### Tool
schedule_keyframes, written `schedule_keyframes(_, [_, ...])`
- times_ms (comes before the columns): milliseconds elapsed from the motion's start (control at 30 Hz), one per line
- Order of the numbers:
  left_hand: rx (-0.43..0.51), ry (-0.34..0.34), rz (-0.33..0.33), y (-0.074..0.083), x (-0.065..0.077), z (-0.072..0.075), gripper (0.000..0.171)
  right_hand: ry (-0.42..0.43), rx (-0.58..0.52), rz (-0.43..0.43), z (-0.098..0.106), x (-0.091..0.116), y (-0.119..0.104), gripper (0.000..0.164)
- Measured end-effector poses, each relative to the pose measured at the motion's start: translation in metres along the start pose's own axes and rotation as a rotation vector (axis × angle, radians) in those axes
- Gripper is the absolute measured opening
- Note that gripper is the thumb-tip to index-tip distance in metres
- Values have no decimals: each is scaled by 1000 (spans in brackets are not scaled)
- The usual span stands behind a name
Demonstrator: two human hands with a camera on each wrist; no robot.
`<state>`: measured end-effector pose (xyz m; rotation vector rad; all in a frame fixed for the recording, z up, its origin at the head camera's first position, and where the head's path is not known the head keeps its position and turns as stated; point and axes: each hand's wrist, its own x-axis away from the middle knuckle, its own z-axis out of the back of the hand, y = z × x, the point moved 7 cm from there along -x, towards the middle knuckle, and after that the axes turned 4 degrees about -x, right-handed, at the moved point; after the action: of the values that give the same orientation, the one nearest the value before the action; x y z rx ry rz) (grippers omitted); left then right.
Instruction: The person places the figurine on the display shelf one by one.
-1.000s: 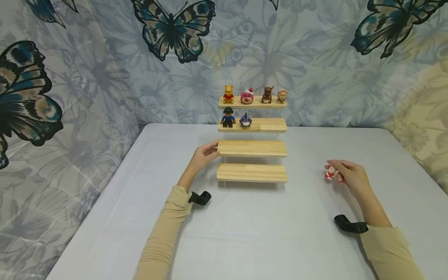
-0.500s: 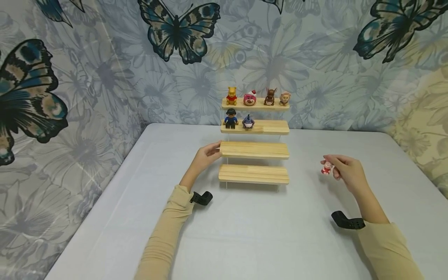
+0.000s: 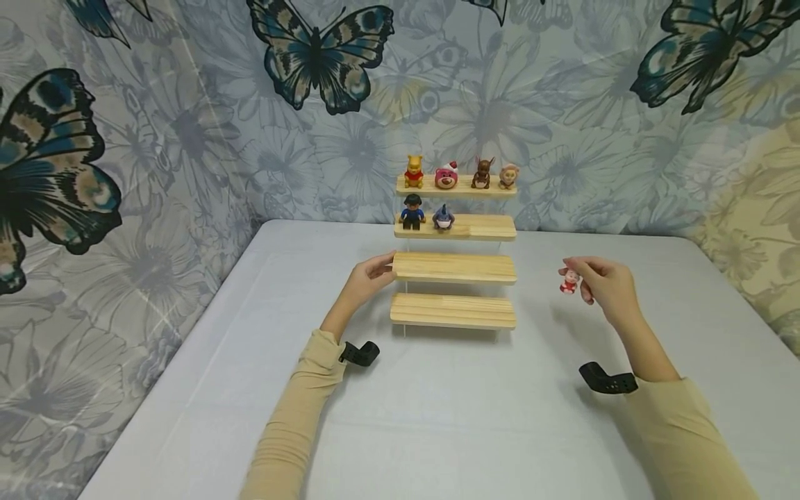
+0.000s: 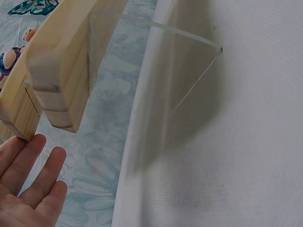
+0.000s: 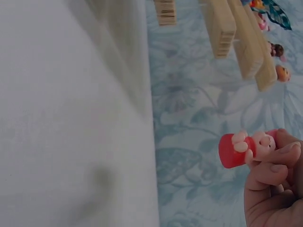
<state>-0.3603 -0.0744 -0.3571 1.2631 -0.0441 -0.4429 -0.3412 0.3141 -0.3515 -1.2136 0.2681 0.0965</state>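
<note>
A four-tier wooden display shelf (image 3: 454, 268) with clear supports stands on the table. My left hand (image 3: 365, 281) is at the left end of its second tier from the bottom. In the left wrist view, the extended fingers (image 4: 40, 189) touch a plank's end from below; the thumb is out of sight. To the shelf's right, above the table, my right hand (image 3: 607, 286) pinches a small pink-and-red pig figurine (image 5: 258, 145) by its head between thumb and fingers. The figurine hangs upright in the head view.
On the top tier sit a yellow bear (image 3: 414, 172), a pink bear (image 3: 446, 176), a brown kangaroo-like figurine (image 3: 481, 173) and a peach-coloured figurine (image 3: 509, 176). A dark-haired figure (image 3: 412, 213) and a blue-purple donkey-like figurine (image 3: 443, 218) occupy the tier below. Butterfly-patterned cloth (image 3: 350, 139) hangs behind the white table (image 3: 462, 410).
My right hand has lifted the pig figurine and carried it leftward, closer to the shelf. The left hand stays at the shelf's end. The head view shifted slightly at first.
</note>
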Motion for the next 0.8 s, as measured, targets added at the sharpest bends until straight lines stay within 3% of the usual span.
schedule_keyframes(133, [0,-8,-2,-1,0,-2,47,-12,-76,-7,-1,-13,12,29])
schedule_keyframes(200, [1,-13,0,-1,0,-2,47,-7,-46,-1,-5,-13,2,32])
schedule_keyframes(333, [-6,-7,10,0,1,-1,47,-2,38,21,-19,-7,-38,36])
schedule_keyframes(500, [-6,-8,11,1,1,0,48,-8,26,29,-32,-6,-69,31])
schedule_keyframes(800, [-13,-2,3,3,2,0,47,-44,-21,65,-49,-24,-74,36])
